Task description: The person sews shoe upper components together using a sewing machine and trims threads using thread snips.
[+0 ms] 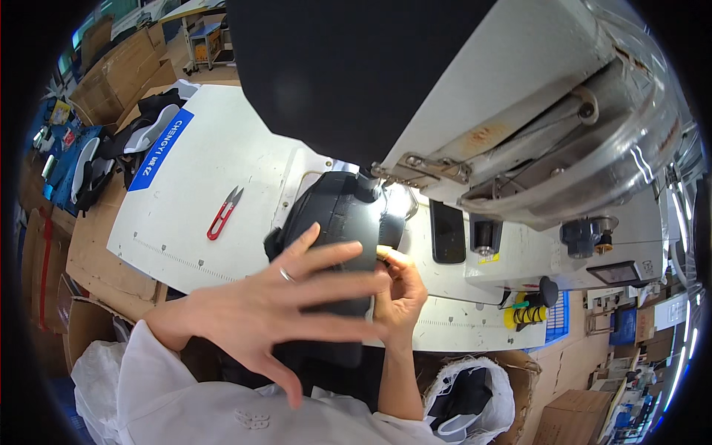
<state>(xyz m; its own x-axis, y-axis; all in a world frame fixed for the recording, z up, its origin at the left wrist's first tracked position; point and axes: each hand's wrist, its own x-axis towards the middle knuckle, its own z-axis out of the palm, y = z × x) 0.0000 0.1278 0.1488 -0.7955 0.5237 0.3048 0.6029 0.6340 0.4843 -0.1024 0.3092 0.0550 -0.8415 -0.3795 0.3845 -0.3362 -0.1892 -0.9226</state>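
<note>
A black panel point(320, 211) with seams lies under the needle area of a white sewing machine point(482, 96) and hangs over the table's near edge. My left hand point(285, 300) is open above it, fingers spread and slightly blurred, a ring on one finger. Whether its fingertips touch the panel I cannot tell. At the panel's right edge my right hand point(400, 297) is closed, thumb and fingers curled in a pinch on the black material. The left fingers partly cover that grip. A bright lamp lights the spot by the needle.
Red-handled thread snips point(221, 215) lie on the white table point(185, 245) to the left. A dark phone point(447, 233) rests right of the panel. Yellow thread spools point(525, 315) stand at the right edge. Below, a white-lined box point(493, 378) holds black pieces; more pieces point(152, 130) lie far left.
</note>
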